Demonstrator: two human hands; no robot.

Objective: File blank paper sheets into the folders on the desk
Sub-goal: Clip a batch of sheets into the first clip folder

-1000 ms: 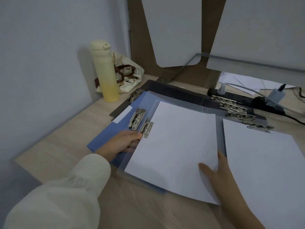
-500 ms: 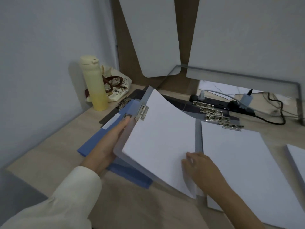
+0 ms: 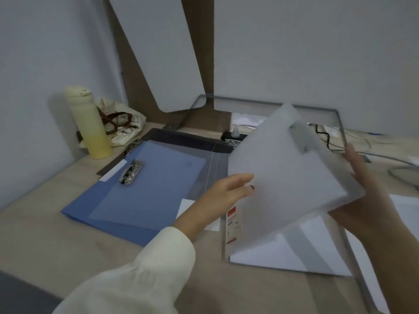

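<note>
Far left: yellow bottle (image 3: 90,123) upright on the desk (image 3: 45,234), cloth tote bag (image 3: 122,123) slumped just behind it, touching.

Left of centre: blue folder (image 3: 140,196) lies open and flat, its metal clip (image 3: 131,172) near the top left edge. It overlaps a dark folder (image 3: 181,137) further back.

Centre: your left hand (image 3: 229,189), in a cream sleeve (image 3: 136,279), reaches right. Fingers fairly straight, tips meeting the left edge of the translucent folder cover (image 3: 288,177). Whether any finger pinches that edge cannot be told.

Centre right: that cover is lifted and tilted off the desk. Below it, blank paper sheets (image 3: 283,252) lie flat in the folder's lower half. A red and white label (image 3: 231,225) sits on the spine.

Right: your right hand (image 3: 367,211) props the cover's far edge, fingers straight and pointing up, palm behind the corner. Thumb not visible.

Behind: power strip (image 3: 226,135) and cables (image 3: 324,134), blurred.
</note>
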